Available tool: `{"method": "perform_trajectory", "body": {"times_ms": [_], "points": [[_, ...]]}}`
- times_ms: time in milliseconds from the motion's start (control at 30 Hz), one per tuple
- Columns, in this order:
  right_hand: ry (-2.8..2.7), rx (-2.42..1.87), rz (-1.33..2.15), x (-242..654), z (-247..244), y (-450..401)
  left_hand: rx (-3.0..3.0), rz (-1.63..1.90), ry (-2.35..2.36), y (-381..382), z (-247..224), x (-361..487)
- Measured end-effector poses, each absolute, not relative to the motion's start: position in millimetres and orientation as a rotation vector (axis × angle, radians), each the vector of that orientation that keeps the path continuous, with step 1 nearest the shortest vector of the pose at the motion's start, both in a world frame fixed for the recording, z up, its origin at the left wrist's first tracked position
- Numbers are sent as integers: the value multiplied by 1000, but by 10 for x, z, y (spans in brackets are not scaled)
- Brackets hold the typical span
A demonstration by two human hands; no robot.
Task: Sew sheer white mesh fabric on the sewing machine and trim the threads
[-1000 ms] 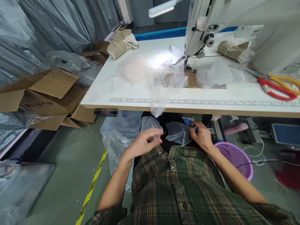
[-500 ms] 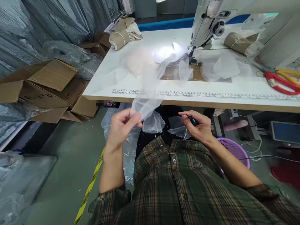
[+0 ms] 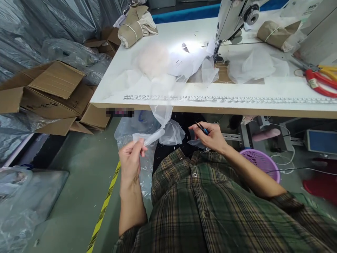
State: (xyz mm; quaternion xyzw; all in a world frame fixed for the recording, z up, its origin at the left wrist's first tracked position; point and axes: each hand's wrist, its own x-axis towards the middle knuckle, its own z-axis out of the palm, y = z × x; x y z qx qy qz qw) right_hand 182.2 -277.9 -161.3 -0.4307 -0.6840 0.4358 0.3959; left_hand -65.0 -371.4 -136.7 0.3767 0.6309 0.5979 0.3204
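Note:
My left hand [image 3: 132, 154] is closed in a pinch on the end of a sheer white fabric strip [image 3: 155, 136]. From there the strip runs over my lap and up across the table edge. My right hand [image 3: 210, 136], fingers curled, holds small dark thread snips [image 3: 202, 128] with a blue part, their tips pointing up and left. Below that hand, another piece of sheer fabric [image 3: 196, 143] lies partly hidden on my lap. On the table, more sheer fabric [image 3: 210, 72] lies beside the presser foot of the sewing machine [image 3: 228, 21].
The white table [image 3: 105, 95] has a printed ruler along its front. Large scissors [image 3: 319, 82] and a wrapped bundle [image 3: 277, 35] sit at the right, another bundle [image 3: 131, 33] at back left. Cardboard boxes [image 3: 52, 102] stand left; a purple basket [image 3: 260, 163] is below right.
My left hand has drawn the fabric strip down and slightly left, and it is now pulled narrow. My right hand, still with the snips, has shifted a little left. The view has tilted slightly.

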Motion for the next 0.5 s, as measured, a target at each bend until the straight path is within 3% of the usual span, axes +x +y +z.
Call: {"method": "perform_trajectory", "body": {"times_ms": [333,500], "points": [[-1659,-1069,1544,1535,-1782,-2949,1066,1043,1573,-3855,-1523,-252],[-1584,-1117,1521,1411,-1826,-3005,1224,798,1592,-3883,-1529,6]]}}
